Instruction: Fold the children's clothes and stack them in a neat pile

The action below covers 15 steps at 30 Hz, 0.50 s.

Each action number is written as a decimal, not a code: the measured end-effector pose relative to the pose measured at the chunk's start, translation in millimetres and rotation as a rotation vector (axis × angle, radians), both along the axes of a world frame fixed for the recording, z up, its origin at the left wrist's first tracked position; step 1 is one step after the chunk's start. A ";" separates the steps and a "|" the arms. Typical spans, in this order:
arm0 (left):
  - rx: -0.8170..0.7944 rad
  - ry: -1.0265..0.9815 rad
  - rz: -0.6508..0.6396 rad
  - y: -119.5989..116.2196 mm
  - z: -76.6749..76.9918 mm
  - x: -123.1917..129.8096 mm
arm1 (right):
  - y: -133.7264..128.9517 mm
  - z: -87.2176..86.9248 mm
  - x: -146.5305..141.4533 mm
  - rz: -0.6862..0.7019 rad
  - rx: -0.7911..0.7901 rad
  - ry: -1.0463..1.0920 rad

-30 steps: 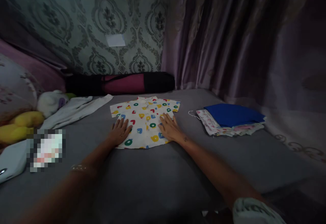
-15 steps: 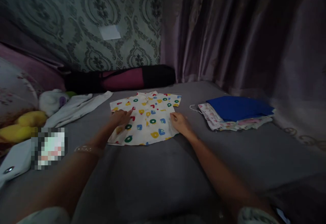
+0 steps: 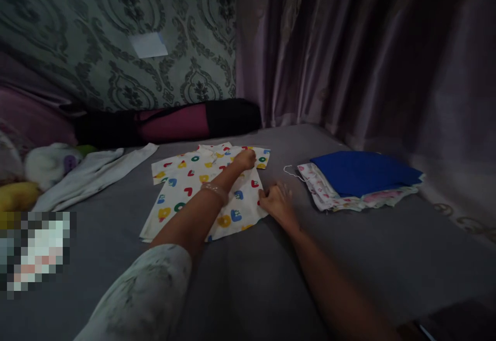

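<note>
A small white short-sleeved shirt (image 3: 194, 175), printed with red, yellow, green and blue figures, lies spread on the grey bedding, collar away from me. Across it reaches my left arm, with a bracelet on the wrist. My left hand (image 3: 246, 159) is closed on the shirt near its right-hand sleeve, the fingertips mostly hidden. My right hand (image 3: 277, 202) pinches the shirt's right side edge, low down near the hem.
To the right sits a stack of folded clothes (image 3: 321, 188) topped by a blue cloth (image 3: 364, 173). White trousers (image 3: 96, 173) and a plush toy (image 3: 48, 165) lie at the left. A long black and magenta bag (image 3: 174, 122) rests along the wall, beside the curtain (image 3: 287, 46).
My left hand has crossed from the shirt's left side to near its right sleeve and closed there. My right hand stays at the right edge. The view has shifted slightly right.
</note>
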<state>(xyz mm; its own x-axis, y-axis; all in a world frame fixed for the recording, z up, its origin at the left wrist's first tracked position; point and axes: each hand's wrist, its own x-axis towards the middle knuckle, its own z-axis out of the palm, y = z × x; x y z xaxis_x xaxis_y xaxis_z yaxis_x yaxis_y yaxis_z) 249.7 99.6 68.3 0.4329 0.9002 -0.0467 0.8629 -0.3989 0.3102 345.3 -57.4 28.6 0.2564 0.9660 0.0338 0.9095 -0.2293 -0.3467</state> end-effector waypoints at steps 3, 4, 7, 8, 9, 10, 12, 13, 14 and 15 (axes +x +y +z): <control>-0.012 -0.014 0.004 9.1 -12.1 33.8 | -5.4 -1.2 -0.9 0.025 0.019 -0.053; -0.010 -0.013 0.017 11.9 -16.5 42.6 | -7.5 -1.9 -1.2 0.030 0.042 -0.074; 0.010 -0.028 0.098 18.9 -28.6 61.4 | -13.1 -3.4 -2.9 0.048 0.088 -0.113; 0.018 -0.041 0.124 20.8 -32.0 65.2 | -14.4 -3.4 -3.8 0.061 0.088 -0.116; 0.027 -0.054 0.146 22.3 -34.9 68.1 | -15.5 -3.1 -4.8 0.075 0.082 -0.113; 0.038 -0.065 0.162 23.5 -37.4 70.3 | -16.3 -2.4 -6.0 0.085 0.072 -0.107; 0.057 -0.069 0.177 24.8 -40.7 73.1 | -17.4 -0.2 -8.6 0.092 0.057 -0.088; 0.066 -0.062 0.180 25.1 -41.5 74.3 | -17.8 1.2 -9.8 0.087 0.050 -0.077; 0.073 -0.054 0.179 25.2 -41.7 75.4 | -18.2 2.5 -11.0 0.079 0.043 -0.064; 0.077 -0.047 0.174 25.2 -41.4 76.6 | -18.5 3.8 -11.9 0.072 0.039 -0.052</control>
